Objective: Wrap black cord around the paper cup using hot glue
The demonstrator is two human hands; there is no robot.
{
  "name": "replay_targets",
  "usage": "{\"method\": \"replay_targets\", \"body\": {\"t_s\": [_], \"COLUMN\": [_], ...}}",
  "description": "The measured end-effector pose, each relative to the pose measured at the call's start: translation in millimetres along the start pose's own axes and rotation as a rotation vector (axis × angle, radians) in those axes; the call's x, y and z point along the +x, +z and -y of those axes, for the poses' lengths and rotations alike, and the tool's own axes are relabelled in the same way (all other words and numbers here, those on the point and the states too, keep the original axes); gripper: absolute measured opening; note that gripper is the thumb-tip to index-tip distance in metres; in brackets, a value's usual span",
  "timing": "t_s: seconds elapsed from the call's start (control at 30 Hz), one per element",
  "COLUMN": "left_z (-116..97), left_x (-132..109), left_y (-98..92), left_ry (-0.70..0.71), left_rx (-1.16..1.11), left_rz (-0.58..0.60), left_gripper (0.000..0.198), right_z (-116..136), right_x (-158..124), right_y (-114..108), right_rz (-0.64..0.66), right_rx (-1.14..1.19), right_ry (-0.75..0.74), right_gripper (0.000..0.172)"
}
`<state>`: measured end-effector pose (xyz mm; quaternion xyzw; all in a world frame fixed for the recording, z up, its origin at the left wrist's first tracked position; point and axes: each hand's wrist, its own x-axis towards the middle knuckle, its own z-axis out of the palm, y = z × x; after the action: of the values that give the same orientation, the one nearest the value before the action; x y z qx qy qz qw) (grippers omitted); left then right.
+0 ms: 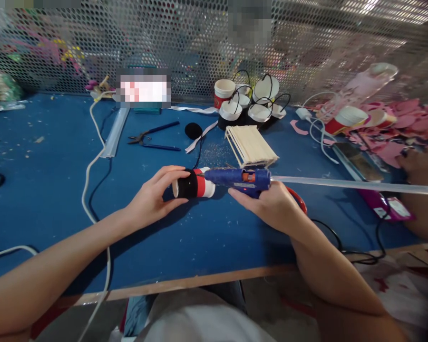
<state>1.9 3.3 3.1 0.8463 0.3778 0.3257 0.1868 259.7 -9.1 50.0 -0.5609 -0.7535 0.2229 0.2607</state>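
My left hand (160,190) is closed around a paper cup (201,185) lying on its side, its mouth end wrapped in black and its other parts red and white. In my right hand (271,202) is a blue hot glue gun (231,177), its nozzle at the black band of the cup. A long clear glue stick (356,184) sticks out of the gun's back toward the right. Beyond the cup lie a black round piece (193,130) with a thin black cord and a white ribbon (205,135).
Behind stand several black-and-white cups (231,111) with cord handles and a stick-built rack (253,145). Pliers (153,135) and glue sticks (116,133) lie left, near a white cable (86,185). Rightward are a phone (356,161), pink pieces (406,123) and another person's arm (424,199).
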Motion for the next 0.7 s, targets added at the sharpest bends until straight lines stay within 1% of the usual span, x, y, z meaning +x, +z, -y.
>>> {"method": "replay_targets", "body": {"t_s": [0.13,0.23,0.3,0.43,0.5,0.6,0.7], "left_z": [1,0,-1,-2,-2,-2,-2], "left_x": [0,0,0,0,0,1,2], "left_y": [-0.5,-0.1,0.7,2.0,2.0,1.7,1.3], "left_ry": [-0.037,-0.074,-0.114,-0.196,-0.241,-0.31,-0.368], "left_rx": [-0.064,-0.137,-0.186,-0.261,-0.283,-0.318,-0.349], "left_rz": [-0.008,-0.01,-0.008,0.001,0.005,0.004,0.005], "left_gripper": [0.048,0.048,0.05,0.052,0.053,0.054,0.056], "right_z": [4,5,4,1,0,2,5], "right_x": [-3,-4,-4,-4,-6,-10,-12], "right_y": [-2,-4,-4,-5,-6,-6,-7], "right_rz": [0.006,0.004,-0.003,0.027,0.019,-0.014,-0.015], "right_rx": [-0.034,-0.031,-0.061,-0.163,-0.172,-0.151,-0.14], "right_ry": [-0.001,-0.046,-0.076,-0.142,-0.147,-0.122,-0.152], "right_gripper": [0.02,0.019,0.021,0.027,0.028,0.025,0.019]}}
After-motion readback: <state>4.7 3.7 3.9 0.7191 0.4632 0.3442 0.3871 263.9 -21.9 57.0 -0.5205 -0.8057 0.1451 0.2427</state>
